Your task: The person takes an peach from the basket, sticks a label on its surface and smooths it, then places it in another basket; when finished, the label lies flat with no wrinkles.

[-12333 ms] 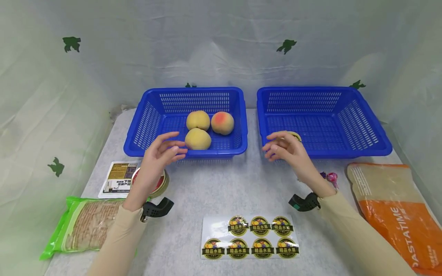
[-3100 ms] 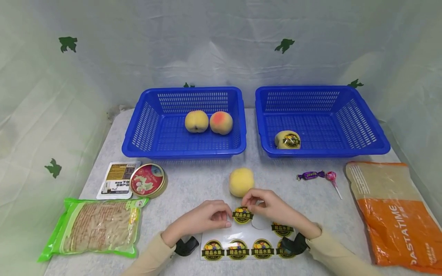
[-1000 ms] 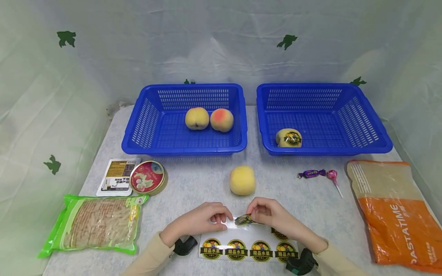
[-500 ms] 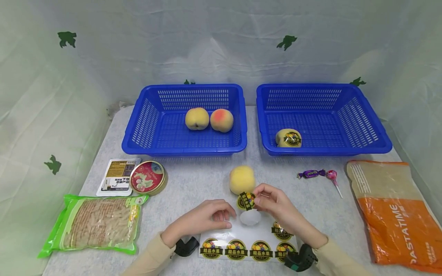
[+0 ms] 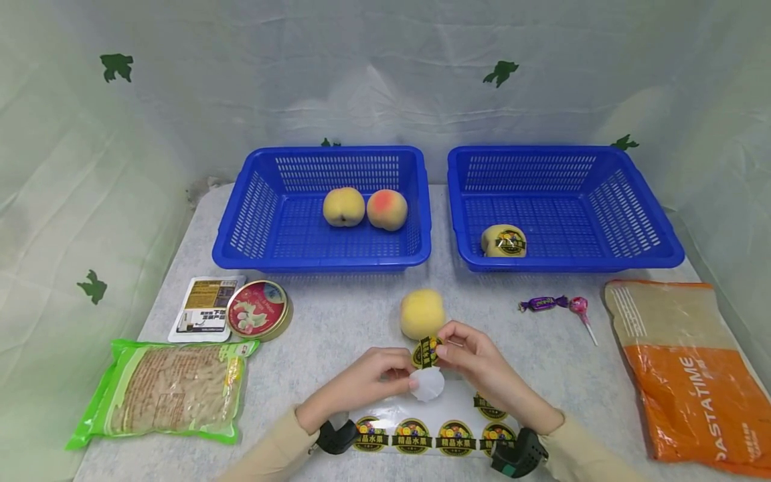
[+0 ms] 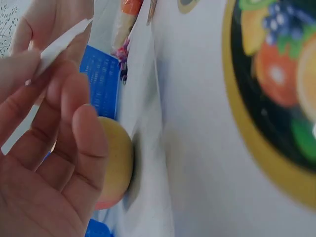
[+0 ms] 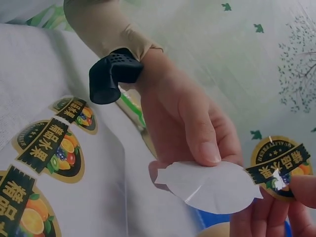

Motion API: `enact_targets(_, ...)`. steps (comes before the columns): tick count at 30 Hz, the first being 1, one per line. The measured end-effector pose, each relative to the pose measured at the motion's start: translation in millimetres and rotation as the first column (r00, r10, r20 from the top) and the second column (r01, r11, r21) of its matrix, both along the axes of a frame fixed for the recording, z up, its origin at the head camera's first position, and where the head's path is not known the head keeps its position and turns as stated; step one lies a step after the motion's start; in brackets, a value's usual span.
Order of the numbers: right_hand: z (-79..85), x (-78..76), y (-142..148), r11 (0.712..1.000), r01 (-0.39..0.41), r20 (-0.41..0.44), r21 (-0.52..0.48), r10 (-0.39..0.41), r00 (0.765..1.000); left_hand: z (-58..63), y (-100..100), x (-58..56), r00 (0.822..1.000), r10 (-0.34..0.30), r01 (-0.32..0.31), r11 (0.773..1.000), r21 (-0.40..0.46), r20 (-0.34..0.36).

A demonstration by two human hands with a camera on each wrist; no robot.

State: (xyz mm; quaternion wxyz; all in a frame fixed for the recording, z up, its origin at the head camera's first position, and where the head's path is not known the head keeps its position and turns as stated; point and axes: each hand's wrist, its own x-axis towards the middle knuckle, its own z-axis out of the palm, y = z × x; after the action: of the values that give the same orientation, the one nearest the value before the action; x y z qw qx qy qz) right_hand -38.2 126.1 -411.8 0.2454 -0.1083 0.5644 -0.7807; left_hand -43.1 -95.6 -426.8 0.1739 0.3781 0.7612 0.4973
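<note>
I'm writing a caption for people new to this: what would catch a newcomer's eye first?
Probably the blue left basket and right basket at the back, holding two peaches and one stickered peach respectively. Next, front and centre, the right hand pinches a sticker and the left hand a white paper, with a lone peach just beyond. The orange-beige bag at far right stands out too.

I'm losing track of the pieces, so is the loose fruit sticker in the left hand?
No, the right hand pinches the loose fruit sticker, while the left hand pinches a white piece.
</note>
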Motion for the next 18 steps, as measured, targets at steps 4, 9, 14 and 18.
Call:
enact_targets(4, -1.4, 0.8, 1, 0.998, -0.027, -0.028, -0.057, 0.026, 0.999, 1.2, 1, -0.7, 1.0, 0.004, -0.004, 1.0, 0.006, 0.019)
enact_targets(9, -2.5, 1.3, 3, 0.988, -0.061, -0.089, -0.142, 0.049, 0.995, 2.0, 0, -2.0, 0.996, -0.005, 0.003, 1.0, 0.03, 0.087)
enact_targets(14, 0.4, -2.4, 7, 0.97, -0.054, -0.11, -0.236, 0.029, 0.993, 0.3, -3, -1.9, 0.999, -0.021, 0.021, 1.0, 0.007, 0.036)
enact_targets(18, 5.2, -7.5, 14, 0.97, 0.015, -0.118, -0.244, -0.045, 0.992, -3.5, -5, -0.1, 1.0, -0.028, 0.027, 0.998, -0.059, -0.007)
